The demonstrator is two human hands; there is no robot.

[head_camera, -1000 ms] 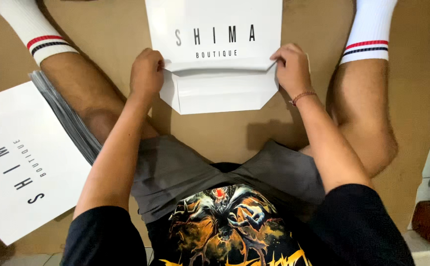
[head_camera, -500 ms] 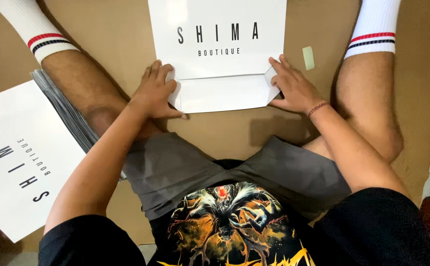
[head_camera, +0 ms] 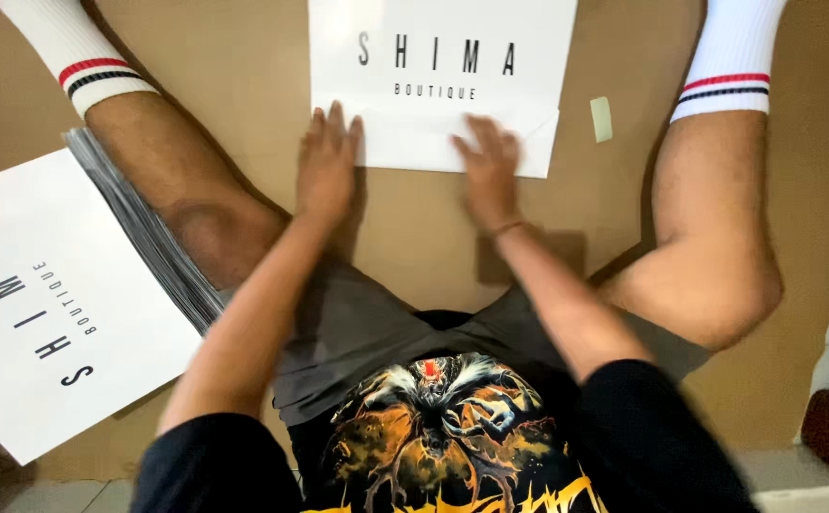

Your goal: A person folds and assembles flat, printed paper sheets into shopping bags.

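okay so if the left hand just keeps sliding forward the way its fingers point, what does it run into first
The left hand points away from the body, fingertips already on the folded lower edge of the white mailer bag. Going straight on, it would slide up that bag's printed face; nothing else seems to lie in that line.

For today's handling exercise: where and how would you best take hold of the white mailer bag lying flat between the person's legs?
Probably the folded flap edge of the white mailer bag, approached from the near side. It lies flat on the cardboard floor, so only its edges offer a pinch, and the left hand and right hand already rest there.
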